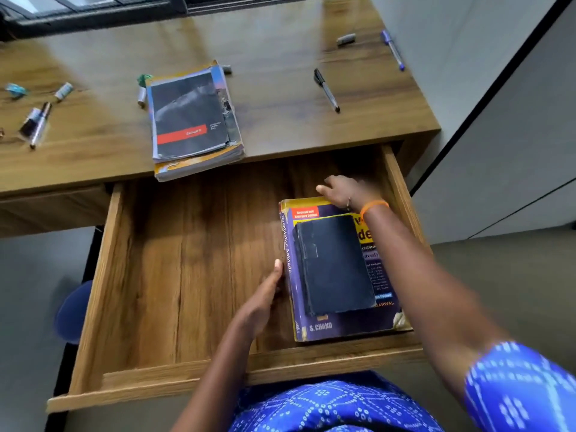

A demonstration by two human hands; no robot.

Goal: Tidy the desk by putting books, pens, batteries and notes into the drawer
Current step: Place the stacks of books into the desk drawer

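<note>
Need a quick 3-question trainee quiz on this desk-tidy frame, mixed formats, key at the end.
1. True or false: the small black book lies on top of the purple book inside the drawer.
2. Multiple choice: where is the left hand? A) on the book stack on the desk B) against the purple book's spine side C) holding the black pen
3. Fill in: the right hand rests at the purple book's ___ edge.

Key: 1 true; 2 B; 3 far
</note>
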